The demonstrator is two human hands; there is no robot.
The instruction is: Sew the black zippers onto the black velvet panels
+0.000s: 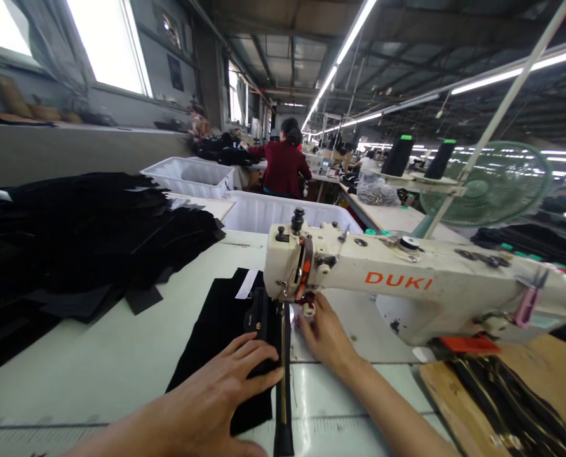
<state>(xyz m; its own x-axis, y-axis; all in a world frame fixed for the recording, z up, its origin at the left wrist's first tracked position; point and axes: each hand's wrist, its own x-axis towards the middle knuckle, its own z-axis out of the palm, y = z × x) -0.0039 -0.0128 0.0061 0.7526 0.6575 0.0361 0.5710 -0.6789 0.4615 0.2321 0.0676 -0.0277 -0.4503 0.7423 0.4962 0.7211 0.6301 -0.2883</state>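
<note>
A black fabric panel (216, 330) lies under the head of the white sewing machine (349, 263), with a white label strip (247, 284) near its far edge. Along its right side a black zipper tape (284, 406) with gold-coloured teeth runs up to the needle area. My left hand (230, 374) rests flat on the panel, fingers apart, its fingertips by the zipper. Just right of the needle, my right hand (328, 333) reaches in with thumb and index finger apart, around a small white and red part (308, 308) of the machine. Whether it touches that part is unclear.
Black cut pieces (96, 247) are heaped on the left of the table. Gold-toothed zippers (506, 406) lie on a board at right. White bins (273, 212) stand behind the machine; a green fan (487, 184) is beyond. A person in dark red (285, 165) sits ahead.
</note>
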